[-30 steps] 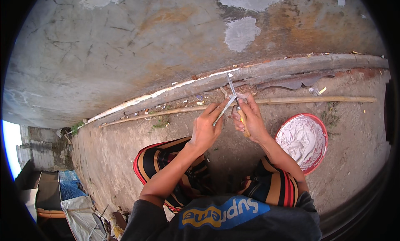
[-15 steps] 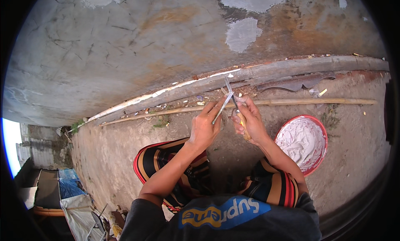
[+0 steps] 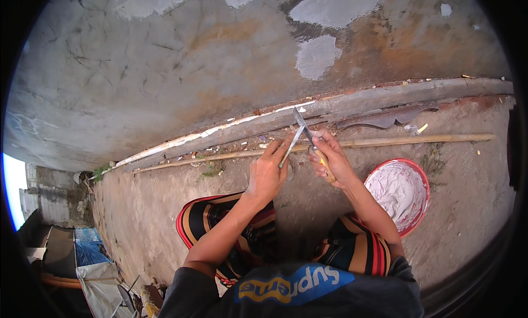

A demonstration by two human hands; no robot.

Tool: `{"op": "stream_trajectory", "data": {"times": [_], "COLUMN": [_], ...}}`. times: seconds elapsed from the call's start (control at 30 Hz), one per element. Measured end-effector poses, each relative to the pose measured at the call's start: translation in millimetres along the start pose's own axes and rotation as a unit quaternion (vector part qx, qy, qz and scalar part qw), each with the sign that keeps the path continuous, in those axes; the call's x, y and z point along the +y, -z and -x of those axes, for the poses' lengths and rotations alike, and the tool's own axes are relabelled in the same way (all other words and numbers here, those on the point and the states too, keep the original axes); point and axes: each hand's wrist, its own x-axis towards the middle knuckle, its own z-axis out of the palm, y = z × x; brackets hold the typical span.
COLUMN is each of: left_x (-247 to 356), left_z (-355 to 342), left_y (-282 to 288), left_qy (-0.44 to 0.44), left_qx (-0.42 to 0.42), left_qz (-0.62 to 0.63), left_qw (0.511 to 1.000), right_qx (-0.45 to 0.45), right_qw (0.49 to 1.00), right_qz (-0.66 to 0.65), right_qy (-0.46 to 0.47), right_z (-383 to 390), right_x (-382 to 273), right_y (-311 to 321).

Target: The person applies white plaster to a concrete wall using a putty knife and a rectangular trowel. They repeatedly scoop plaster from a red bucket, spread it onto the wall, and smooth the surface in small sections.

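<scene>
Left hand grips a strip, right hand a scraper, near a red basin of whitish paste

A bamboo pole lies along the dirt ground over here, a wavy-edged scrap just past it. Green weeds sprout by the pole. Off to the left I see a blue tarp, a pale sheet and a blotchy grey wall.

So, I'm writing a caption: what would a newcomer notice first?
Probably the red basin of whitish paste on the ground at right. Near the centre, the right hand holds a scraper and the left hand a thin tool. Beyond them, a white line runs low along the wall.
</scene>
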Motion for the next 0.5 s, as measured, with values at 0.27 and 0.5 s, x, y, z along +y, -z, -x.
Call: {"op": "stream_trajectory", "data": {"times": [0.27, 0.5], "left_x": [-62.6, -174.6], "left_z": [-27.5, -30.2], "left_y": [38.6, 48.1], "left_qy": [0.187, 0.416], "left_qx": [-0.023, -0.284], "left_qz": [-0.174, 0.389], "left_qw": [0.967, 0.772], "right_qx": [-0.094, -0.015], "right_qw": [0.988, 0.992], "right_qz": [0.108, 0.052], "right_qy": [-0.065, -0.114], "right_z": [15.9, 13.5], "right_x": [19.2, 15.0], "right_y": [-2.8, 18.4]}}
